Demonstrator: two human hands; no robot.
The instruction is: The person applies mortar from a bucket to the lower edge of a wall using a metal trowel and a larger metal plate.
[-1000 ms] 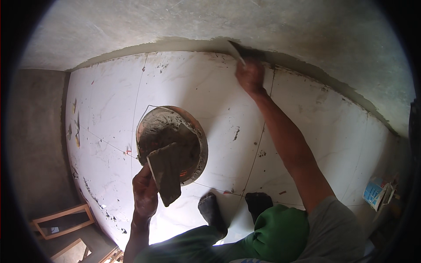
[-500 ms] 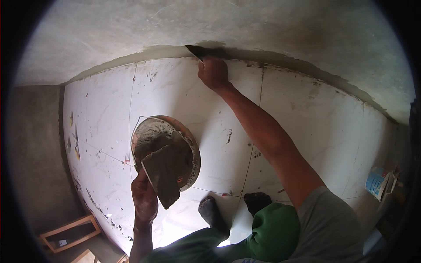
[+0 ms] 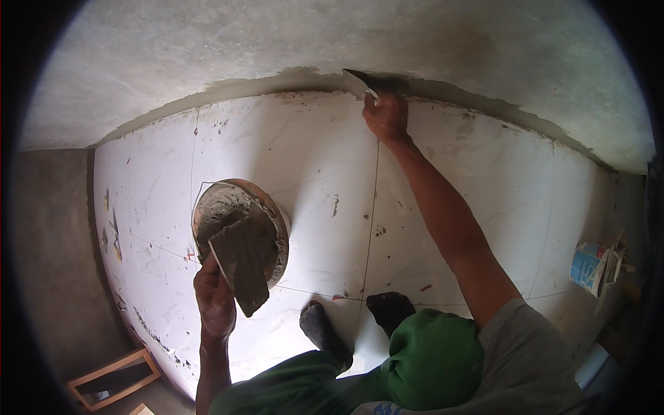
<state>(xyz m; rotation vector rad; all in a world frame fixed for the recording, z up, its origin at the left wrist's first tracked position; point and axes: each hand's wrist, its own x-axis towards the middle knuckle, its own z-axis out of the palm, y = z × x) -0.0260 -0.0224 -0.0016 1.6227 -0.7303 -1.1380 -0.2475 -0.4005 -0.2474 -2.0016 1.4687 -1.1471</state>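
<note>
My right hand is closed round a small trowel. Its dark, tapered blade rests against the foot of the grey wall, on a band of wet mortar just above the floor tiles. At the left, my left hand grips a flat rectangular trowel, tilted and coated with grey mortar. This trowel is over a round bucket, hiding part of it. Grey mortar shows inside the bucket, and a thin wire handle leans at its side.
White marbled floor tiles bear mortar crumbs and smears. A blue and white tub stands at the far right. Wooden frames lie at the lower left, near a side wall. My dark-socked feet are on the tiles.
My right hand has slid the small trowel rightward along the wall's foot. My left hand still holds the mortar-coated trowel over the bucket; the whole view has shifted slightly.
</note>
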